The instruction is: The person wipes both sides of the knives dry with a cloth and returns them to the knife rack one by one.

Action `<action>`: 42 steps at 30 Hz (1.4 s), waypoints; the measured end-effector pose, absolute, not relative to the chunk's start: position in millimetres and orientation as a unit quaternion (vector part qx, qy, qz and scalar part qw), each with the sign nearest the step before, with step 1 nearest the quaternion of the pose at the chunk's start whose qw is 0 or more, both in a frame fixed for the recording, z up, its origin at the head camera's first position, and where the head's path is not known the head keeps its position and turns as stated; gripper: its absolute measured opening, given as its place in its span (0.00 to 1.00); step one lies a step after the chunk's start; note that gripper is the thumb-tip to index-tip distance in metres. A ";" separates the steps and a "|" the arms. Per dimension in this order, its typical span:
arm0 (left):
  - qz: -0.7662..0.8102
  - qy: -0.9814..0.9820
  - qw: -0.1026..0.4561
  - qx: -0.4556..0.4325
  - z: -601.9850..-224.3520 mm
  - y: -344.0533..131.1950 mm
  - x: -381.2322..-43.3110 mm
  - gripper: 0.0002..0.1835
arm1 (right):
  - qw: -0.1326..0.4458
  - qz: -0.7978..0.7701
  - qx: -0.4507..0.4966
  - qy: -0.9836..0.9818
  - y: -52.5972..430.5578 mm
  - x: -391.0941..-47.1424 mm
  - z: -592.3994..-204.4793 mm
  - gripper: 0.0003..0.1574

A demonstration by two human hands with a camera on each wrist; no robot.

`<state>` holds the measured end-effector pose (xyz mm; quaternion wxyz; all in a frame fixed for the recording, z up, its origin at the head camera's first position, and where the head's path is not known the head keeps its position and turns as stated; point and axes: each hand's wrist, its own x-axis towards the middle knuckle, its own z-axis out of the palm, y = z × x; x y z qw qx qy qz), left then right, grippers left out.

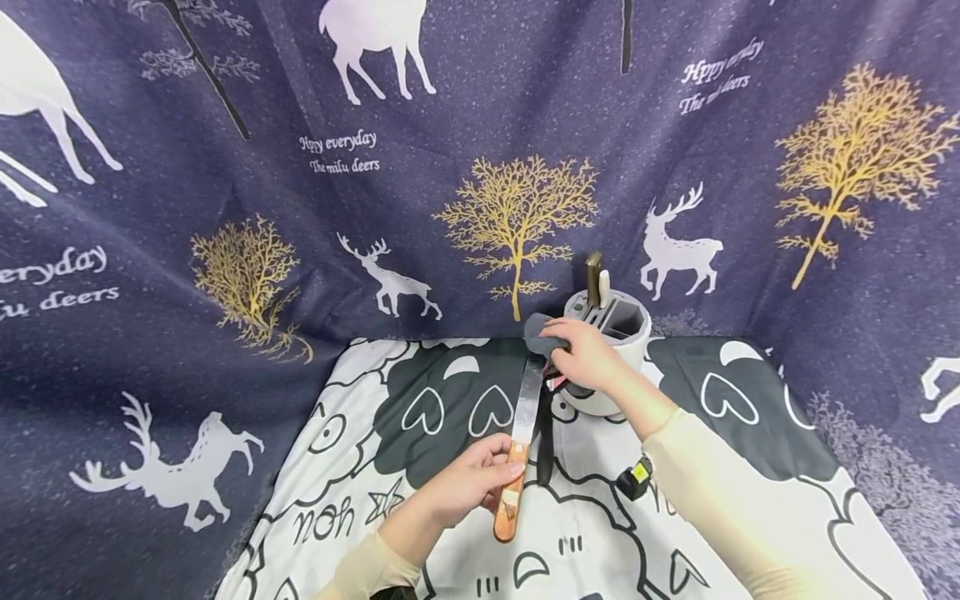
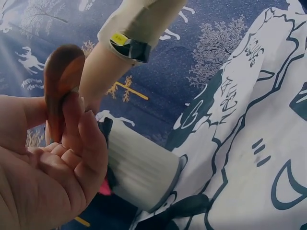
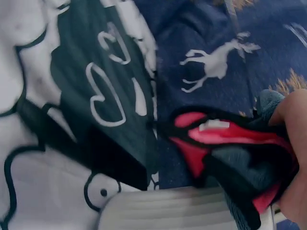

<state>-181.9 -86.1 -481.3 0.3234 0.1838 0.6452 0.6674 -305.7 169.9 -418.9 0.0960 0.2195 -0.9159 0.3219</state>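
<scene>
My left hand (image 1: 480, 477) grips the wooden handle (image 1: 512, 492) of a long, straight-bladed palette knife (image 1: 528, 400), which points up and away. In the left wrist view the fingers and thumb close round that brown handle (image 2: 64, 72). My right hand (image 1: 588, 354) pinches a grey cloth (image 1: 538, 335) at the far end of the blade; the cloth hides the tip. Below the right hand, a red and black piece with a white label (image 3: 216, 124) hangs beside the cloth.
Right behind the right hand stands a round white knife holder (image 1: 633, 342) with a dark knife handle (image 1: 593, 279) and a pale one (image 1: 604, 287) sticking up. A black knife (image 1: 546, 446) lies on the patterned cloth (image 1: 465, 550). A deer-print curtain (image 1: 420, 208) hangs behind.
</scene>
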 end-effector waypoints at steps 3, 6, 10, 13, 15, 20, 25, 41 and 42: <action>0.670 0.639 0.323 0.192 -482.6 -86.7 -180.9 0.23 | 0.064 0.433 0.140 -0.888 176.6 -309.0 -418.9 0.25; 0.675 0.639 0.311 0.198 -481.4 -87.9 -181.6 0.21 | 0.022 0.552 0.066 -0.831 179.1 -307.4 -419.0 0.29; 0.686 0.638 0.284 0.205 -476.9 -87.9 -183.8 0.19 | -0.048 0.694 -0.002 -0.718 175.5 -301.0 -430.5 0.37; 0.690 0.634 0.276 0.216 -474.2 -84.6 -186.2 0.19 | -0.100 0.755 -0.040 -0.647 168.9 -292.5 -444.8 0.40; 0.689 0.632 0.278 0.220 -473.6 -80.8 -188.2 0.19 | -0.124 0.776 -0.043 -0.617 164.0 -285.3 -452.8 0.41; 0.689 0.636 0.285 0.199 -476.3 -72.3 -193.0 0.17 | -0.146 0.822 -0.031 -0.550 151.6 -268.6 -462.5 0.34; 0.690 0.648 0.275 0.165 -480.0 -68.5 -196.7 0.16 | -0.145 0.852 -0.039 -0.501 144.1 -257.6 -465.2 0.24; 0.671 0.706 0.210 0.082 -488.0 -68.5 -201.5 0.14 | -0.227 0.864 -0.040 -0.447 123.0 -233.3 -470.8 0.22; 0.670 0.708 0.207 0.082 -488.5 -69.1 -201.4 0.14 | -0.229 0.861 -0.044 -0.452 121.8 -232.5 -471.7 0.21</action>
